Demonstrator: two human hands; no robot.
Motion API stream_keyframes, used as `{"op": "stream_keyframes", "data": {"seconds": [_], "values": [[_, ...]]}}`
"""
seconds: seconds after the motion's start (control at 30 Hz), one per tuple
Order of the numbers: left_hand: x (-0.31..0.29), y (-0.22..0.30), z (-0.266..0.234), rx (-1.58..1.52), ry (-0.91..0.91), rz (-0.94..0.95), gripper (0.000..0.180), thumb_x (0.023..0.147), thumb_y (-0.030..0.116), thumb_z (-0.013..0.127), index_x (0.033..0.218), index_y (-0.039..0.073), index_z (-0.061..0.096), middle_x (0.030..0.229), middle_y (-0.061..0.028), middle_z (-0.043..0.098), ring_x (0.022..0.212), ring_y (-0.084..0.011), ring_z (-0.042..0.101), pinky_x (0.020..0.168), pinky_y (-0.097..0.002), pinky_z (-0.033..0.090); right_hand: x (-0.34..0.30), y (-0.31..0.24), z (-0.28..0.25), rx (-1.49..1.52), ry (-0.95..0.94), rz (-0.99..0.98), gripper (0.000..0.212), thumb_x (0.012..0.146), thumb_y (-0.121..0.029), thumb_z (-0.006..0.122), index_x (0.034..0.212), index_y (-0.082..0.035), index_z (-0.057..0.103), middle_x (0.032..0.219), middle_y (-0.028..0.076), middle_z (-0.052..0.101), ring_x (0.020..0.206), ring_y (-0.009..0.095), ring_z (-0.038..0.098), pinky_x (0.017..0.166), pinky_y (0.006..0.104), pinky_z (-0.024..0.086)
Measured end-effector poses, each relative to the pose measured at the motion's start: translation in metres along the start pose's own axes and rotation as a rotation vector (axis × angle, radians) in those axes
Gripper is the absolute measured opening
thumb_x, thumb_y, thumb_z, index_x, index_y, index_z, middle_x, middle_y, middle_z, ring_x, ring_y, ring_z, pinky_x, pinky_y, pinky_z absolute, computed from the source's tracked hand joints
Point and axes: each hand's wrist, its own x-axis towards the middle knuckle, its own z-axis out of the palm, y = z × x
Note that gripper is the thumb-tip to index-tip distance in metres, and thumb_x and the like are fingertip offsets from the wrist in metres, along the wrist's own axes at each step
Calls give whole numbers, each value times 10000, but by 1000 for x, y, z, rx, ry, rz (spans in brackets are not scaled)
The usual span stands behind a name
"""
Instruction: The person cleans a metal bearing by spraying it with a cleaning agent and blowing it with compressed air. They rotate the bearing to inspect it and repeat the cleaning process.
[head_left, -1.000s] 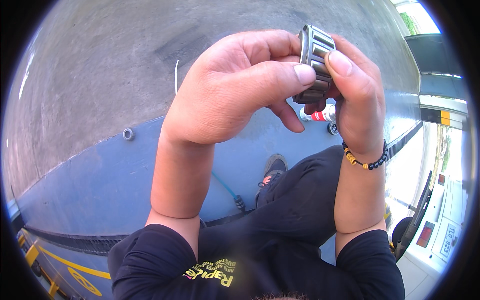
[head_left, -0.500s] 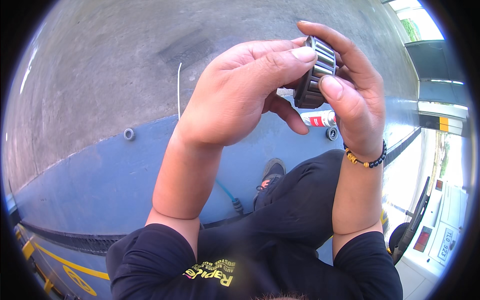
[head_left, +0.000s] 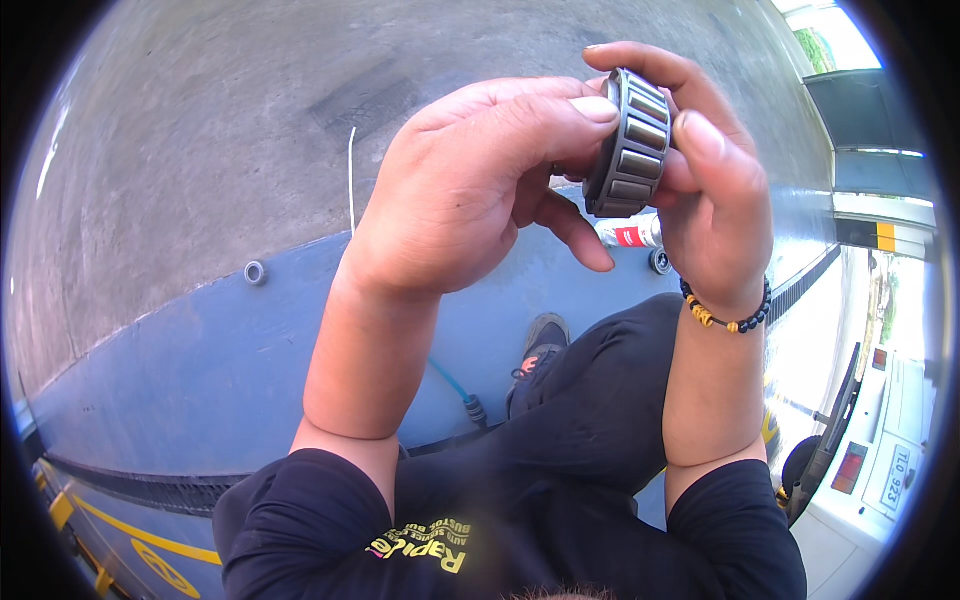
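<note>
A grey steel roller bearing (head_left: 628,142) with a ring of rollers is held up in front of me by both hands. My left hand (head_left: 480,180) grips it from the left, thumb on its upper edge. My right hand (head_left: 710,190), with a bead bracelet at the wrist, wraps around it from the right, fingers behind and thumb on the front. The bearing stands on edge, its roller face toward the camera.
Below is a blue painted floor (head_left: 200,370) bordering grey concrete (head_left: 200,130). A small metal ring (head_left: 255,272) lies on the blue floor at left. A white and red tube (head_left: 630,235) and another small ring (head_left: 660,262) lie under my hands. A blue hose (head_left: 455,385) runs by my shoe (head_left: 538,345).
Both hands have turned the bearing and shifted it slightly left; my right thumb has moved up onto its front edge.
</note>
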Motion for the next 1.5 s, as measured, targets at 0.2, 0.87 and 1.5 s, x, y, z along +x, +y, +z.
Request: {"op": "stream_keyframes", "data": {"seconds": [0.2,0.87,1.5], "values": [[-2,1,4,31,38,-8,412,949,153,460,1157,-181,579,1046,-250,663,864,-331,704,533,-413,626,-2,-4,-1,-95,-20,45,602,886,-350,517,1340,44,475,1070,109,631,900,174,683,759,294,579],[1,8,2,57,-11,-71,450,976,189,489,1245,-168,538,983,-242,694,809,-304,718,528,-371,614,1,5,-3,-41,-107,-59,670,843,-405,578,1344,28,473,1141,107,599,943,155,666,804,281,561],[5,7,1,17,-34,-69,435,1023,233,464,1161,-167,565,944,-252,682,744,-334,705,517,-341,611,3,-4,6,-86,12,92,680,828,-394,593,1358,14,473,1127,147,639,984,200,688,861,308,560]]}}
